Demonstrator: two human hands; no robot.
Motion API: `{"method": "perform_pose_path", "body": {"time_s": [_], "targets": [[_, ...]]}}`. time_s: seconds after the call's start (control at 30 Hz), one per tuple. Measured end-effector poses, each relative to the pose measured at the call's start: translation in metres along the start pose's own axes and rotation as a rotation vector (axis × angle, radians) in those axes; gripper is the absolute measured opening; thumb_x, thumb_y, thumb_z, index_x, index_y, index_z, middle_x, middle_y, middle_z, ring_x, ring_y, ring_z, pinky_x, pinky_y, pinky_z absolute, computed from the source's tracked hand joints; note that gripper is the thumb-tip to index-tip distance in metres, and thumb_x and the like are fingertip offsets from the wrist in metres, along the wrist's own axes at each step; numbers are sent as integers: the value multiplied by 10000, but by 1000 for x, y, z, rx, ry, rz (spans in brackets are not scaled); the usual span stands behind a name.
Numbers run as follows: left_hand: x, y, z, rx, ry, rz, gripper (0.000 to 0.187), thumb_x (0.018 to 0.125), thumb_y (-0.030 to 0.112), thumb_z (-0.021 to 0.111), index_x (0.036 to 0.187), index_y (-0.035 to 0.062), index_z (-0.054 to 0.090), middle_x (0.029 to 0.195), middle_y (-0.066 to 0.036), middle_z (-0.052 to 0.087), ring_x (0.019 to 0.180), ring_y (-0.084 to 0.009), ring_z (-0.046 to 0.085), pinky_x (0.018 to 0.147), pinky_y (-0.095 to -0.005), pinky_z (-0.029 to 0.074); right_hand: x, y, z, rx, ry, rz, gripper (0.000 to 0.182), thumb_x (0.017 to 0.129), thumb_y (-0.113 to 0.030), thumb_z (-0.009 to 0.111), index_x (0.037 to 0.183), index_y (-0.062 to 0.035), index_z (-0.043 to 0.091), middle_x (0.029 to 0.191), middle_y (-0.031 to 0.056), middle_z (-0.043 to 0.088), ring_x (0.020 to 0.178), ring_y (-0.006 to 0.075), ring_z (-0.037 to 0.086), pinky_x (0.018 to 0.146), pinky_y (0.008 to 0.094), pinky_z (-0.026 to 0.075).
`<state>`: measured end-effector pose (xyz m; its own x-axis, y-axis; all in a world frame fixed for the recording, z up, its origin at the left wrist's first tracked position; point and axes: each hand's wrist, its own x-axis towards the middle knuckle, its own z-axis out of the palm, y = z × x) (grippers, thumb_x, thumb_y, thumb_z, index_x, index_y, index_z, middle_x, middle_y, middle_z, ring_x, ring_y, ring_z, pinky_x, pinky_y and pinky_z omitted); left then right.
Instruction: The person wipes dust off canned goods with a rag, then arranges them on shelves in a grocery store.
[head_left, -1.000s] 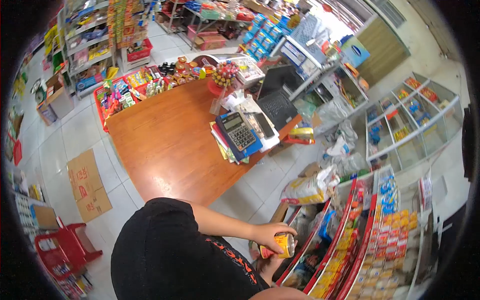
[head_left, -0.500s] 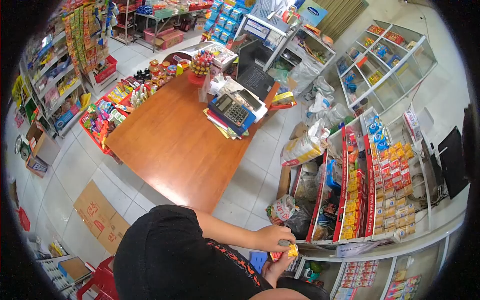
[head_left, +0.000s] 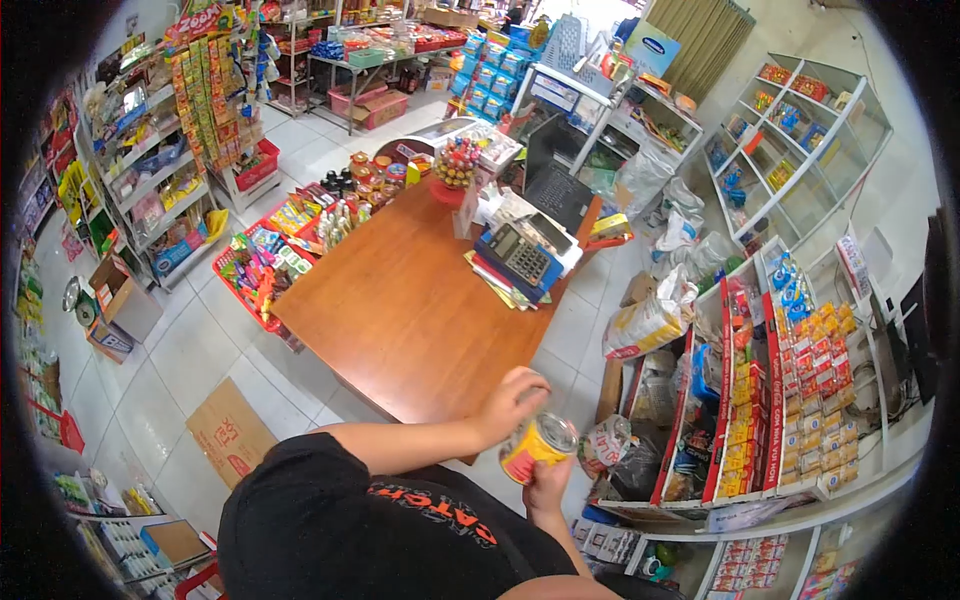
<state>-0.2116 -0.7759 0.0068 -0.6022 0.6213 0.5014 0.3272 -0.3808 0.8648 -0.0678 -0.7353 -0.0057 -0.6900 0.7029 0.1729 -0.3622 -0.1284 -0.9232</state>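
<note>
My right hand [head_left: 547,487] grips a yellow and red can [head_left: 530,455] from below and the side. The can is tilted, with its silver metal end [head_left: 557,432] up and toward the right. Just above and left of it is my left hand [head_left: 510,408], its fingers curled. Something greyish shows at those fingers, blurred and too small to name. Both hands are in front of the near corner of the brown wooden table [head_left: 400,320].
A calculator [head_left: 520,252] lies on papers near a laptop [head_left: 560,190]. Red baskets of snacks [head_left: 265,270] stand left of the table. Shelves of small packets [head_left: 815,400] rise on the right, beside a filled sack [head_left: 650,320]. Flattened cardboard [head_left: 230,430] lies on the floor.
My right hand has raised the can from low beside the shelf to near the table corner. My left hand has come up and moved off the can. The view has shifted.
</note>
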Motion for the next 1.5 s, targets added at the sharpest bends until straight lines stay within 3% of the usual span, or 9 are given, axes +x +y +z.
{"method": "perform_pose_path", "body": {"time_s": [0.37,0.67,0.8,0.83,0.97,1.1,1.2,1.33,1.5], "targets": [[5,-44,-158,-716,112,-693,180,918,216,400,959,70,497,945,-35,546,909,-111,520,814,-268,421,98,47,128,-858,-312,-553,973,504,-312,826,1259,16,305,1176,173,446,1108,281,452,928,382,365],[36,-31,-176,-1125,24,-971,221,901,234,445,1036,67,498,973,-89,577,874,-165,583,783,-326,499,110,86,156,-201,-139,-498,987,526,-406,825,1242,-16,268,1142,152,443,1039,263,476,896,398,389],[36,-40,-171,-1075,-265,-1109,208,883,264,482,993,99,546,859,-48,602,663,-138,588,535,-279,495,114,82,153,-204,-28,-514,995,530,-443,818,1231,-3,266,1160,153,426,1049,243,468,881,378,408],[36,-26,-163,-871,-294,-1172,171,882,244,458,984,141,549,742,21,579,519,-80,513,382,-207,356,117,74,151,-188,-47,-421,1007,528,-459,813,1234,2,262,1181,147,409,1032,233,484,856,362,430],[46,-52,-165,-808,-406,-936,130,849,189,512,964,134,535,770,0,573,553,-89,526,402,-210,383,138,76,144,121,-135,-255,970,555,-401,814,1235,-6,246,1186,138,412,1046,238,485,906,365,409],[73,-66,-164,-1044,103,-800,225,855,165,507,1063,90,462,939,-65,570,789,-156,587,672,-281,505,153,68,152,-344,-221,-425,901,550,-218,832,1221,-27,263,1209,175,408,1090,270,468,921,386,393],[73,-73,-180,-1074,-7,-703,215,903,183,423,1060,71,516,1019,-108,588,921,-186,583,797,-332,497,151,77,154,-426,-276,-421,854,560,-147,817,1202,-56,261,1216,183,409,1105,287,460,946,393,373],[50,-61,-177,-1129,-73,-1021,216,847,127,513,1049,55,541,1053,-70,576,947,-158,563,816,-314,481,151,88,151,-338,-360,-367,945,529,-180,841,1252,-50,247,1307,232,326,1188,328,387,991,417,314],[56,-67,-185,-755,-20,-740,261,787,123,596,1037,78,534,1078,-79,534,974,-146,512,828,-289,434,153,73,163,-170,-487,-218,941,533,-169,835,1253,-60,239,1340,213,299,1207,286,373,987,389,323]]}}
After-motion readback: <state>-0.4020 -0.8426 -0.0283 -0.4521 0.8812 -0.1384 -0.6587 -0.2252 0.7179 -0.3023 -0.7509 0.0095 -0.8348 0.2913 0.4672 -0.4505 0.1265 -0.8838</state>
